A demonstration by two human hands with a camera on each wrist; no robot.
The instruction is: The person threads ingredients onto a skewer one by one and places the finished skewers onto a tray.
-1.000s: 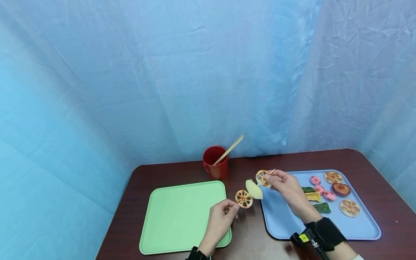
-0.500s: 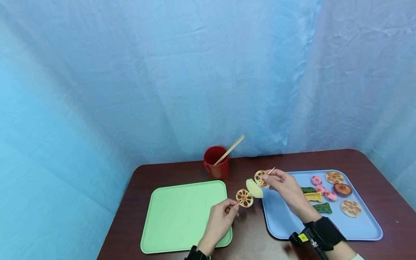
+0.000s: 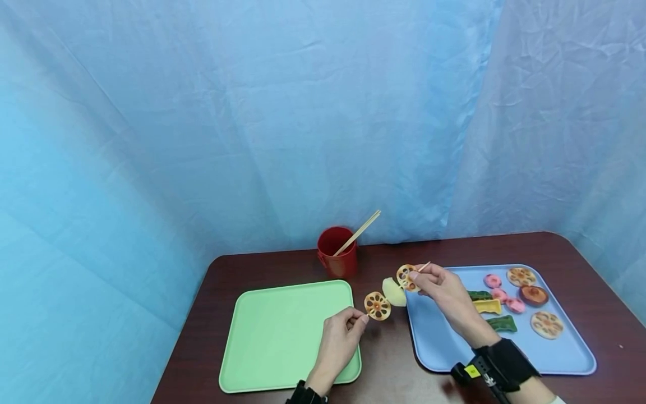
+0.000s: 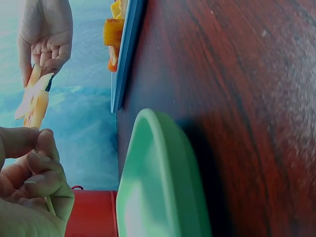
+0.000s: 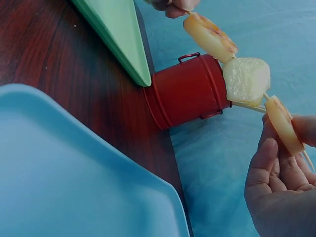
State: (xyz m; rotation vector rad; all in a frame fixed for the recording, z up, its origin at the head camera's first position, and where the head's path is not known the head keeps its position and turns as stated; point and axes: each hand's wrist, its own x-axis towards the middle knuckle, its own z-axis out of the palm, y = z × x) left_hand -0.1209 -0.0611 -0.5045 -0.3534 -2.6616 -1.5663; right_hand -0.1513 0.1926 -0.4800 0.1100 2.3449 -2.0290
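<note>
Skewer (image 3: pixel 398 288) held in air above worktop (image 3: pixel 388 359), between green tray (image 3: pixel 282 336) and blue tray (image 3: pixel 454 342).

Left hand (image 3: pixel 337 342) pinches lower end. Right hand (image 3: pixel 444 292) pinches upper lotus slice (image 3: pixel 405 277) near tip.

Also threaded: lower lotus slice (image 3: pixel 377 306), pale chunk (image 3: pixel 392 292).

Judgement:
- stick thin, light, stiff, likely snaps if bent
- slices look rigid and smooth, may slide along stick
- best held at bare ends, kept level
</note>
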